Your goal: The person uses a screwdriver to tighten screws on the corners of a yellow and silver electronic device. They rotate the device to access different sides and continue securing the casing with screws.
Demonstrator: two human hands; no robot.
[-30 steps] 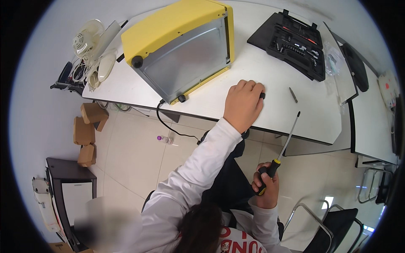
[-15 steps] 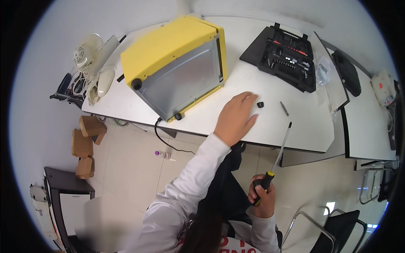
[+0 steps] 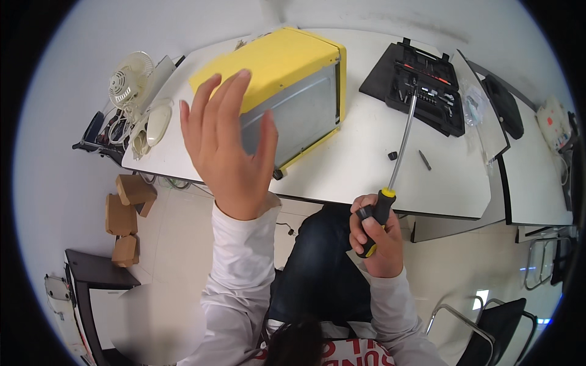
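Note:
My right hand [image 3: 384, 249] grips a black-and-yellow screwdriver [image 3: 387, 204], its long shaft slanting up over the table. A small black cap-like piece [image 3: 364, 213] is also held between those fingers. Raised with fingers spread, my left hand [image 3: 229, 152] is empty and hides part of a yellow boxy appliance [image 3: 287, 58]. The appliance lies tipped, its grey metal panel facing me; a black foot [image 3: 278, 174] shows at its lower corner. On the white table rest another small black foot [image 3: 392, 155] and a short thin metal bit [image 3: 425, 160].
An open black tool case [image 3: 448, 125] stands at the back right beside a clear plastic bag [image 3: 473, 105]. A white fan [image 3: 125, 85] and cables are at the far left. Cardboard boxes [image 3: 120, 213] sit on the floor; a black chair [image 3: 503, 323] is at lower right.
My left hand has left the tabletop near the loose black foot and risen leftward, in front of the appliance. My right hand has lifted the screwdriver up and forward over the table.

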